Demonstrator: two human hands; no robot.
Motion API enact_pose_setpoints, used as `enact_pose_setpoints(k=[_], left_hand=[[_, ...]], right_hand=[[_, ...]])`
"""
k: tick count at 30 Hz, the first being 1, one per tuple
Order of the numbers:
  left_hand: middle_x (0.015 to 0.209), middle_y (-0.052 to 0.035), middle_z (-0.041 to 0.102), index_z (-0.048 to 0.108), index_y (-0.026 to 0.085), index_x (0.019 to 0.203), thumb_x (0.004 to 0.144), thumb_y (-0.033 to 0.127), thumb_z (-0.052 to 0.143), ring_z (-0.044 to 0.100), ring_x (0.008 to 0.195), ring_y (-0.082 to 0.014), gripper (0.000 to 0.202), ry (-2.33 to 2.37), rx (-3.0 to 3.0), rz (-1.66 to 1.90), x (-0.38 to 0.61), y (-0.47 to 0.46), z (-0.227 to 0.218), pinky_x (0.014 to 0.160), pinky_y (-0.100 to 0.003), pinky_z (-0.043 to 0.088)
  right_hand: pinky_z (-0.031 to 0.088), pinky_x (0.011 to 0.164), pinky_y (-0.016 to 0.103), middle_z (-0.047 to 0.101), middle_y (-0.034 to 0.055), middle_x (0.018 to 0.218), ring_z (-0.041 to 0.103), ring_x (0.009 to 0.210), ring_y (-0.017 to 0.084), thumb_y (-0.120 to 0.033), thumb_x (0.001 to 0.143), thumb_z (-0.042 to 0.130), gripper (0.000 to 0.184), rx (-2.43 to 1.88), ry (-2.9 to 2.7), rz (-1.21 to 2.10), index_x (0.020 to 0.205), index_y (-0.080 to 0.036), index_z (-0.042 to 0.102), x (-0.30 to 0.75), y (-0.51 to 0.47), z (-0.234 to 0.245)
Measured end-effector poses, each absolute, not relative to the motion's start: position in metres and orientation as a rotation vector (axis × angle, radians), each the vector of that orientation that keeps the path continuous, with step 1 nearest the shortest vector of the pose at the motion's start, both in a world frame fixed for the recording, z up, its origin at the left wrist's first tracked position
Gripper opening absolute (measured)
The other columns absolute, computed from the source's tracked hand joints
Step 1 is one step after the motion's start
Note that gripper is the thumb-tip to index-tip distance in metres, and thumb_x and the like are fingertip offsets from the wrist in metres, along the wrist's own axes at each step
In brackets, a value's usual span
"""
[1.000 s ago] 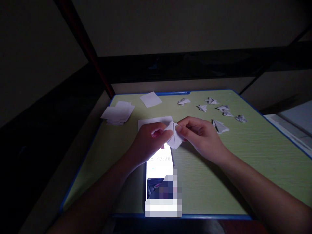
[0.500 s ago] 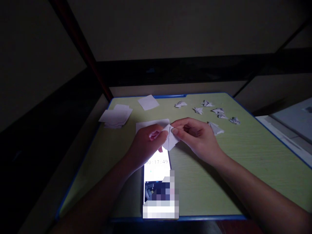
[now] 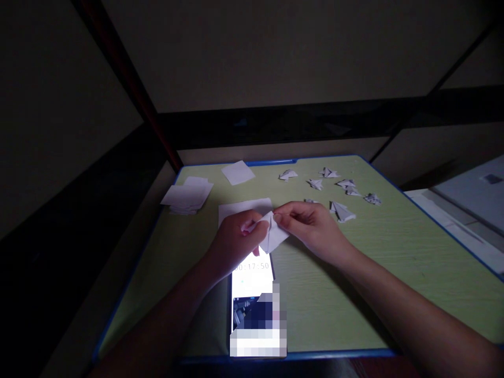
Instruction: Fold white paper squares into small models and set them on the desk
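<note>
Both my hands pinch a small, partly folded white paper (image 3: pixel 273 235) above the middle of a green table (image 3: pixel 394 252). My left hand (image 3: pixel 235 240) grips its left side with thumb and fingers closed. From the right, my right hand (image 3: pixel 311 226) pinches its top edge. A lit phone (image 3: pixel 252 294) lies flat just below the paper, partly under my left wrist. A flat white sheet (image 3: pixel 240 207) lies behind my left hand.
Several small folded paper figures (image 3: pixel 342 211) are scattered at the table's far right. A stack of white squares (image 3: pixel 187 195) sits far left, with a single square (image 3: pixel 237 172) behind it. Blue edging rims the table. Dark frame bars run behind, and the room is dim.
My hands have stayed pinched on the paper, shifting only slightly as the fold is worked. The view tilted a little, and the phone's timer moved from 17:49 to 17:50.
</note>
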State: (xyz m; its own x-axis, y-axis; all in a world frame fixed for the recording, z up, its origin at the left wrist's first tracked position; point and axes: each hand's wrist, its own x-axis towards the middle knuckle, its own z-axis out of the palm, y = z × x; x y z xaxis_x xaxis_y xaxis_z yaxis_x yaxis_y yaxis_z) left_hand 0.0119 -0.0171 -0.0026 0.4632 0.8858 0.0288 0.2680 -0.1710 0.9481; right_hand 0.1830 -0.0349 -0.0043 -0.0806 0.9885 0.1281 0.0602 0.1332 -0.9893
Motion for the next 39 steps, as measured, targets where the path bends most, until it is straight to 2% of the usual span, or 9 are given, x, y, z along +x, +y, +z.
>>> enact_pose_setpoints(k=[4, 11, 15, 20, 28, 34, 39], left_hand=[[0.051, 0.0035, 0.053, 0.053, 0.015, 0.063, 0.08, 0.028, 0.05, 0.053, 0.043, -0.0086, 0.021, 1.007, 1.698, 0.721, 0.0123, -0.0184, -0.0006, 0.041, -0.018, 0.042], [0.047, 0.0032, 0.05, 0.049, 0.015, 0.054, 0.082, 0.031, 0.051, 0.048, 0.044, -0.0072, 0.032, 1.042, 1.815, 0.682, 0.0128, -0.0195, 0.0033, 0.043, -0.017, 0.035], [0.047, 0.0029, 0.05, 0.05, 0.014, 0.054, 0.082, 0.032, 0.053, 0.047, 0.044, -0.0067, 0.033, 1.065, 1.828, 0.678, 0.0127, -0.0201, 0.0029, 0.042, -0.016, 0.033], [0.047, 0.0029, 0.051, 0.051, 0.014, 0.057, 0.081, 0.032, 0.054, 0.049, 0.045, -0.0075, 0.031, 1.059, 1.863, 0.681, 0.0127, -0.0207, 0.0011, 0.042, -0.016, 0.036], [0.052, 0.0022, 0.054, 0.056, 0.014, 0.064, 0.084, 0.03, 0.051, 0.054, 0.046, -0.0087, 0.026, 1.021, 1.782, 0.709, 0.0109, -0.0175, -0.0014, 0.043, -0.017, 0.041], [0.052, 0.0029, 0.053, 0.055, 0.015, 0.066, 0.085, 0.032, 0.05, 0.054, 0.046, -0.0086, 0.026, 0.975, 1.751, 0.738, 0.0102, -0.0165, -0.0023, 0.043, -0.018, 0.041], [0.047, 0.0043, 0.049, 0.051, 0.016, 0.06, 0.088, 0.032, 0.046, 0.05, 0.044, -0.0072, 0.033, 0.961, 1.758, 0.755, 0.0102, -0.0169, -0.0006, 0.044, -0.018, 0.038]], right_hand=[[0.041, 0.051, 0.024, 0.061, -0.0006, 0.06, 0.05, 0.055, 0.01, -0.031, 0.072, 0.07, 0.016, -1.112, -1.373, 1.111, 0.071, -0.016, 0.066, 0.1809, -0.0347, -0.0069], [0.037, 0.05, 0.023, 0.056, -0.0014, 0.059, 0.046, 0.053, 0.009, -0.033, 0.076, 0.067, 0.021, -1.128, -1.4, 1.077, 0.067, -0.015, 0.061, 0.1802, -0.0361, -0.0058], [0.034, 0.049, 0.023, 0.051, -0.0028, 0.058, 0.044, 0.053, 0.009, -0.034, 0.08, 0.063, 0.022, -1.157, -1.432, 1.053, 0.069, -0.015, 0.06, 0.1793, -0.038, -0.0066], [0.032, 0.047, 0.022, 0.048, -0.004, 0.055, 0.042, 0.051, 0.008, -0.035, 0.079, 0.065, 0.025, -1.172, -1.419, 1.041, 0.066, -0.016, 0.057, 0.1778, -0.039, -0.007], [0.037, 0.051, 0.023, 0.057, -0.0007, 0.061, 0.048, 0.055, 0.01, -0.037, 0.082, 0.062, 0.022, -1.175, -1.441, 1.049, 0.077, -0.015, 0.067, 0.1798, -0.0396, -0.0042], [0.036, 0.049, 0.023, 0.055, -0.0013, 0.059, 0.046, 0.053, 0.01, -0.041, 0.078, 0.066, 0.027, -1.159, -1.449, 1.115, 0.071, -0.015, 0.065, 0.1804, -0.0395, -0.0014], [0.035, 0.048, 0.022, 0.053, -0.0026, 0.056, 0.044, 0.051, 0.009, -0.04, 0.075, 0.069, 0.027, -1.155, -1.418, 1.108, 0.067, -0.015, 0.062, 0.1796, -0.0391, -0.0022]])
